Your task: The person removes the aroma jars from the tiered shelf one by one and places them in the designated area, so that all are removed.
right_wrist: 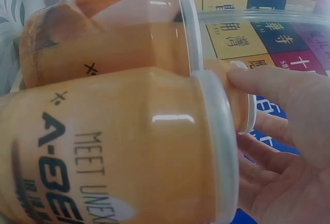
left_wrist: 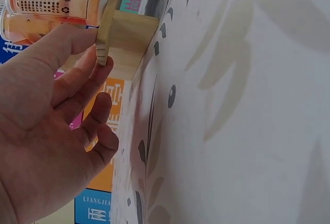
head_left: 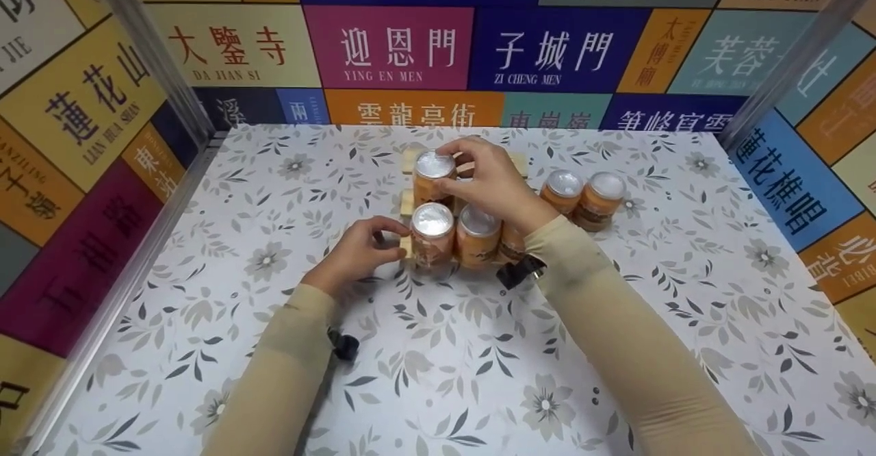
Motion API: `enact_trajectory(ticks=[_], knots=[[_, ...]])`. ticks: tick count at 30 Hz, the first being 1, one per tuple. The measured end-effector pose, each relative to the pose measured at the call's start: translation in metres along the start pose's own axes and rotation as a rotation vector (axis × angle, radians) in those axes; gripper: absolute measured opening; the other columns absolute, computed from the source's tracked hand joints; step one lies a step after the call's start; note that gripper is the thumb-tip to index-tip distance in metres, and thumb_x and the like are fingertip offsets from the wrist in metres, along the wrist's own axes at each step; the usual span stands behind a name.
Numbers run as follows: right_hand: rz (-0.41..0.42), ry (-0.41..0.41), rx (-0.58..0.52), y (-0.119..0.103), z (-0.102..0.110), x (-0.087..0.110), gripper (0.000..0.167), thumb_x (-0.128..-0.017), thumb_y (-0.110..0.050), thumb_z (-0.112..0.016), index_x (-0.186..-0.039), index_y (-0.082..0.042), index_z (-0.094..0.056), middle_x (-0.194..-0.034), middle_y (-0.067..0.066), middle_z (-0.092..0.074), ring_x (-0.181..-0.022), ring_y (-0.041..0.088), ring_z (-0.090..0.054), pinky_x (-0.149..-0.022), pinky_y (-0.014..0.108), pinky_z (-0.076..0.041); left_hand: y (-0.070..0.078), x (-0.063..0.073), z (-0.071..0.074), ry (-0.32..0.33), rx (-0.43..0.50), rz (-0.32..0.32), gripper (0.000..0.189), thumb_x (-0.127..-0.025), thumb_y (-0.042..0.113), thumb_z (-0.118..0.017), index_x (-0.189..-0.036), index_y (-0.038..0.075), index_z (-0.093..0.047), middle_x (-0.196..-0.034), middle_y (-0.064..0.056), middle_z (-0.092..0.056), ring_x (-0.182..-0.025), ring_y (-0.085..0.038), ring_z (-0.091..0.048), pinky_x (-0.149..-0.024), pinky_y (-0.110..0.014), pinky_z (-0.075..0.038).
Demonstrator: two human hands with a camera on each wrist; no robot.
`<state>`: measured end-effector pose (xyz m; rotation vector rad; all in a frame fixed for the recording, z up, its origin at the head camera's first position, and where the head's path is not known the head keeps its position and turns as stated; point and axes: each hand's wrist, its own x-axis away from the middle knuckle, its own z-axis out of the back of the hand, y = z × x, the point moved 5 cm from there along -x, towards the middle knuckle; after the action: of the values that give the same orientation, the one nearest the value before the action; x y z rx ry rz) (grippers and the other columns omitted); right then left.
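My left hand (head_left: 359,250) pinches the left edge of a slatted wooden stand (head_left: 406,203); the left wrist view shows the thumb above the board end (left_wrist: 103,41) and fingers below it. With thumb and fingers, my right hand (head_left: 489,175) grips the upper part of an orange can (head_left: 434,168) at the stand's back left. This can has a clear body and a silver lid. In front of it stand a similar can (head_left: 432,233) and another (head_left: 478,237), with a third (head_left: 512,240) partly hidden by the right wrist.
Two more orange cans (head_left: 562,185) stand side by side to the right of my right hand. A floral cloth (head_left: 438,374) covers the table. Colourful panels with printed characters (head_left: 390,48) rise behind and at both sides.
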<state>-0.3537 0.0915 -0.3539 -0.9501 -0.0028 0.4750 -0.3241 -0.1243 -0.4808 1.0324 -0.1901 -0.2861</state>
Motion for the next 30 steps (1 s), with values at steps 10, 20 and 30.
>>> enact_trajectory(ticks=[10, 20, 30], knots=[[0.029, 0.053, -0.026, 0.004, 0.007, 0.007, 0.043, -0.089, -0.016, -0.080, -0.130, -0.008, -0.066, -0.132, 0.008, -0.063, -0.113, 0.024, -0.065, -0.100, 0.035, -0.055, 0.002, -0.001, -0.004, -0.003, -0.007, 0.015, 0.030, -0.089, 0.010, -0.076, -0.118, 0.011, -0.073, -0.122, -0.006, -0.070, -0.105, -0.025, -0.057, -0.087, -0.034, -0.044], [0.007, 0.120, -0.111, 0.008, 0.021, 0.018, 0.038, -0.091, -0.014, -0.079, -0.127, -0.011, -0.067, -0.129, 0.006, -0.062, -0.110, 0.023, -0.067, -0.098, 0.034, -0.056, 0.003, 0.001, -0.006, -0.016, -0.013, 0.019, 0.030, -0.090, 0.011, -0.077, -0.119, 0.011, -0.072, -0.123, -0.006, -0.070, -0.106, -0.026, -0.057, -0.086, -0.033, -0.045], [0.049, 0.209, -0.101, 0.010, 0.044, 0.022, 0.035, -0.093, -0.014, -0.077, -0.126, -0.007, -0.069, -0.129, 0.007, -0.062, -0.118, 0.019, -0.061, -0.101, 0.034, -0.054, 0.003, 0.003, -0.001, 0.004, -0.020, -0.011, 0.030, -0.089, 0.009, -0.076, -0.119, 0.009, -0.072, -0.123, -0.009, -0.070, -0.104, -0.028, -0.058, -0.086, -0.034, -0.046]])
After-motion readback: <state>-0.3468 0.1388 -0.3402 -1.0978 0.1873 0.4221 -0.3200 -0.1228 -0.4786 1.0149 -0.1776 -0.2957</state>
